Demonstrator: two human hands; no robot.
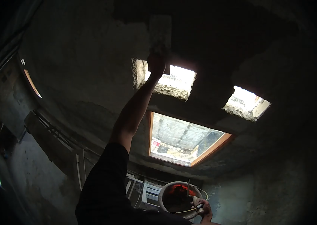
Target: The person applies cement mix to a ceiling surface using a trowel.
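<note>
My left hand (156,64) is raised high, arm stretched, its fingers closed around a long rectangular plastering float (160,30). The float lies up against the dark wall, its lower end overlapping a bright opening. Low on the right, my right hand (202,208) is closed on the pale handle of a tool that looks like a trowel (188,189), its thin blade seen edge-on. That hand is at the rim of a round bucket (162,195), reddish inside with dark material in it. A yellowish cord runs by the bucket and hand.
Two rough-edged openings, one behind my left hand and another (246,103) at right, let in light. Below them is a wooden-framed window (211,149). Pale slatted frames (151,193) stand beside the bucket. Long boards (49,138) lean at left. Damp-looking dark patches mark the wall.
</note>
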